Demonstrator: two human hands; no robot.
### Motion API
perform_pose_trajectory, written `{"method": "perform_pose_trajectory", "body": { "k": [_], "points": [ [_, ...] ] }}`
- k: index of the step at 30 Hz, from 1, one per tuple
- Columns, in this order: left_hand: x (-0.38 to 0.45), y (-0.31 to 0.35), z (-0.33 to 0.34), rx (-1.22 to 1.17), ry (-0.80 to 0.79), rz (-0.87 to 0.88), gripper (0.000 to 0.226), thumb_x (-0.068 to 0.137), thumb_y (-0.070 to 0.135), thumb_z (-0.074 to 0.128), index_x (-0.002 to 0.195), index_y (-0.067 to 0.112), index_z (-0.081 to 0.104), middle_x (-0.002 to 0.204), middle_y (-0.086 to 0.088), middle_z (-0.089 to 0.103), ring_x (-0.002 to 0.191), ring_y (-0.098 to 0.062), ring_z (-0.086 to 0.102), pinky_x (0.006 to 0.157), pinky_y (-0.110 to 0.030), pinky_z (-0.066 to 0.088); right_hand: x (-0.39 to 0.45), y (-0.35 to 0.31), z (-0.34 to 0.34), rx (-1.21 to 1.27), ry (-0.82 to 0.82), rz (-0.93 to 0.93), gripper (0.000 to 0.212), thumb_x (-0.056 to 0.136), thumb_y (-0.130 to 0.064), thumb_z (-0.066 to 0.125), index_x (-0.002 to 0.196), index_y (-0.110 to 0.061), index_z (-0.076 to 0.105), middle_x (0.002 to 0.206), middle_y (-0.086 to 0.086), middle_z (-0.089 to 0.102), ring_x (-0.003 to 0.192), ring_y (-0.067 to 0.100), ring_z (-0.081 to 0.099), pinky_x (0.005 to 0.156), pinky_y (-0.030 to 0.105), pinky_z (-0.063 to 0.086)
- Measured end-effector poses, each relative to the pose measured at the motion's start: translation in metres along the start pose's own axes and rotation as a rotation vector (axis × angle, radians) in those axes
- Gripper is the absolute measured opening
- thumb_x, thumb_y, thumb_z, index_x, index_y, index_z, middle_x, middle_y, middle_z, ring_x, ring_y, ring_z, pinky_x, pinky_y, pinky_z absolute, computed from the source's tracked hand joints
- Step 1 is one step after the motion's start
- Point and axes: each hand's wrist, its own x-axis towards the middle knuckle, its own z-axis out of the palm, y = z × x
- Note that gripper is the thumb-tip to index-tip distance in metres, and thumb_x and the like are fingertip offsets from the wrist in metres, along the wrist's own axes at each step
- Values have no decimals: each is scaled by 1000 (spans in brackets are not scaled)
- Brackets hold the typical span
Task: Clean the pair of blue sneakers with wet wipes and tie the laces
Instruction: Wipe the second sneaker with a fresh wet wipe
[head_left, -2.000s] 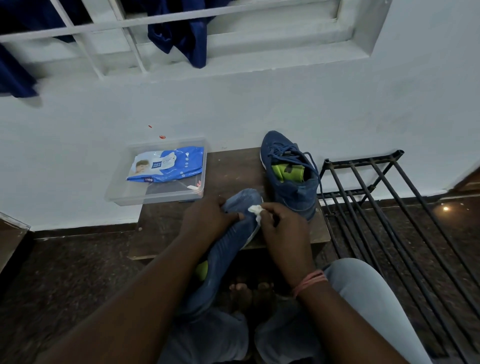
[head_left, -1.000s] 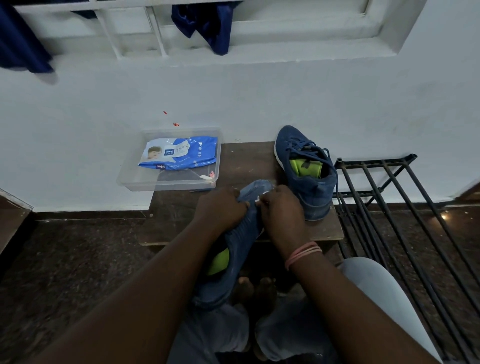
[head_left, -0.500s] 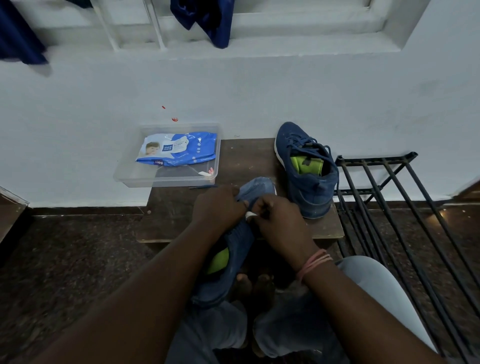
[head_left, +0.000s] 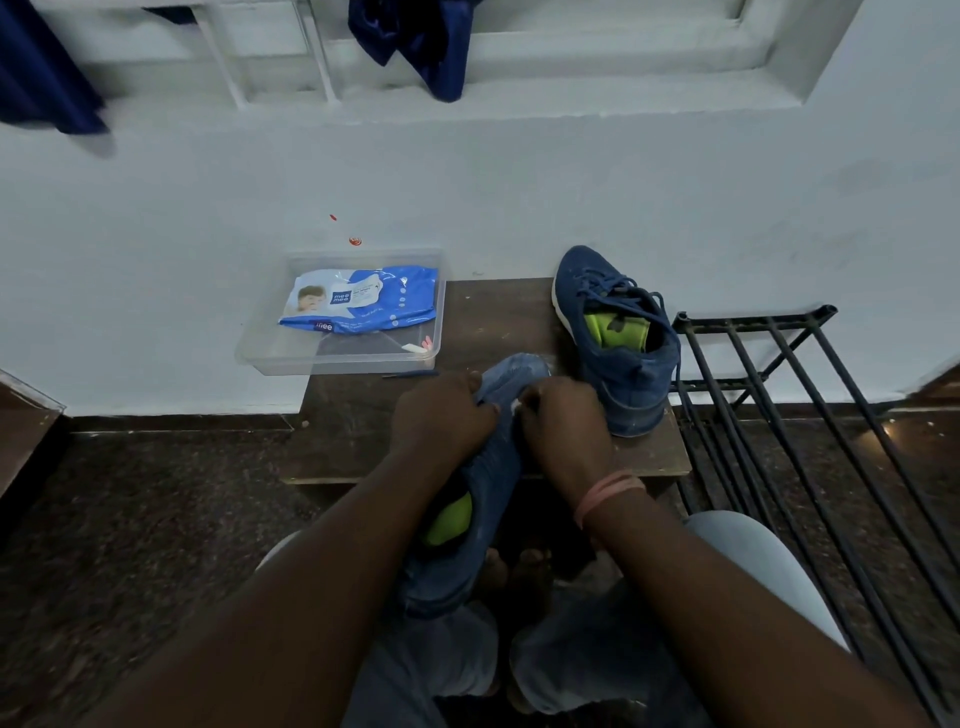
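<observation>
One blue sneaker (head_left: 488, 478) with a green lining lies tilted over my lap, its toe resting on the low wooden table (head_left: 363, 415). My left hand (head_left: 441, 415) grips its upper near the toe. My right hand (head_left: 563, 421) presses a white wet wipe (head_left: 516, 407) against the sneaker's side; only a sliver of the wipe shows between my hands. The second blue sneaker (head_left: 618, 338) stands upright on the table's right side, its laces loose.
A clear plastic tray (head_left: 291, 358) at the table's back left holds a blue pack of wet wipes (head_left: 363, 304). A black metal rack (head_left: 810, 415) stands to the right. White wall behind; dark floor around; blue cloth (head_left: 415, 41) hangs from the window bars.
My hands have stayed on the sneaker while my right hand rubbed the wipe back and forth near the toe; the wipe is more hidden now. The camera view shifted slightly.
</observation>
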Motion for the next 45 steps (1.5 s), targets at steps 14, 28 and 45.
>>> {"method": "perform_pose_trajectory", "body": {
  "k": [14, 28, 45],
  "points": [
    [-1, -2, 6, -9, 53, -37, 42, 89, 52, 60, 121, 28, 72, 104, -2, 75, 97, -24, 70, 80, -33, 51, 17, 2, 2, -119, -50, -20, 16, 93, -16, 57, 95, -9, 71, 99, 13, 70, 89, 30, 67, 75, 31, 50],
    [-4, -3, 10, -90, 64, -77, 56, 87, 53, 61, 138, 33, 62, 133, 3, 68, 118, -23, 65, 98, -40, 53, 17, -2, -2, -112, -87, 4, 20, 92, -18, 56, 86, -9, 73, 91, 11, 71, 82, 28, 67, 67, 28, 45],
    [-8, 1, 15, -56, 32, -73, 56, 92, 49, 52, 147, 37, 49, 132, -1, 67, 119, -27, 63, 95, -40, 52, 10, -10, -2, -65, 68, 53, 16, 97, -9, 53, 93, -4, 67, 100, 15, 65, 92, 31, 64, 70, 28, 39]
  ]
}}
